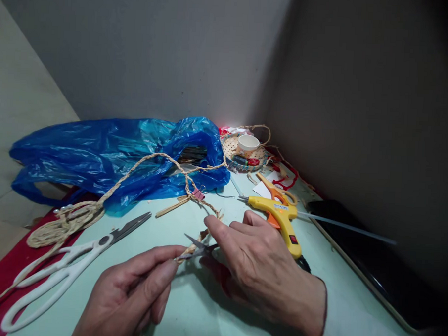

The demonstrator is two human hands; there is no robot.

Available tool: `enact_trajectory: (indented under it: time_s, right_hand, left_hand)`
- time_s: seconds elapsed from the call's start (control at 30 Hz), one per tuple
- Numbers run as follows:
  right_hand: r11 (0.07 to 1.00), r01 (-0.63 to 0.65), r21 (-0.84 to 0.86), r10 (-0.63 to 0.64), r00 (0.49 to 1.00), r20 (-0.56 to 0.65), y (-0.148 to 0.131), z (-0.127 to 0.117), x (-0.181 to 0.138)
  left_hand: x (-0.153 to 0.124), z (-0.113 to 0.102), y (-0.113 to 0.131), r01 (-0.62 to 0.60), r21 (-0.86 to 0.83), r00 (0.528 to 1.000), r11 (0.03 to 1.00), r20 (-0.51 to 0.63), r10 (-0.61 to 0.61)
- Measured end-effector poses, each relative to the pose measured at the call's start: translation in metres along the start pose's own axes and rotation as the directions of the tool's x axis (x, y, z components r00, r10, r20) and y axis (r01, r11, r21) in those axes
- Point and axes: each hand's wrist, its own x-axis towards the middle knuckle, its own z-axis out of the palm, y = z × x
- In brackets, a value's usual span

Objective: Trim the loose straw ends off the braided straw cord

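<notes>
Thumb and forefinger of the left hand (129, 287) are pinching a straw-coloured braid (191, 248) low and near centre, just above the pale green tabletop (180, 314). Right hand (268, 259) is curling round small scissors (201, 248), grips mostly hidden; their blades are sitting parted at the braid, just beside the left fingertips. Can't tell if the edges are biting. For a clean snip I'd be holding the braid taut, angling the tips off the plait and pinching further back. Braid is looking dry, fibrous and lumpy, so dull edges would probably be fraying it. On the left, white-handled scissors (102, 242) are lying flat, smooth plastic loops nearest; past them a pale coil of cord (65, 223) is spiralling. On the right, a glossy yellow glue gun (277, 210) is trailing a straight translucent rod (355, 230). Further out, a crinkled blue plastic bag (136, 139) is slumping by the wall (158, 51), and a round woven tray (228, 143) is holding a cup (248, 142).
</notes>
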Motion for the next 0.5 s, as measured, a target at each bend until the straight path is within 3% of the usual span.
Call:
enact_trajectory:
  time_s: [0.07, 0.17, 0.5]
  right_hand:
    - [0.999, 0.024, -0.027, -0.024, 1.0, -0.018, 0.0004, 0.0009, 0.0001]
    - [0.996, 0.049, -0.072, -0.052, 0.998, -0.035, -0.0005, 0.0022, 0.0008]
    - [0.974, 0.088, -0.208, -0.097, 0.995, -0.031, -0.0068, 0.0002, -0.0024]
  left_hand:
    - [-0.0021, 0.0012, 0.003, 0.102, -0.024, 0.995, 0.995, -0.018, -0.102]
    - [-0.004, 0.003, 0.0053, 0.136, -0.049, 0.99, 0.99, -0.04, -0.138]
    - [-0.006, 0.0083, 0.0048, 0.048, 0.005, 0.998, 0.999, -0.047, -0.048]
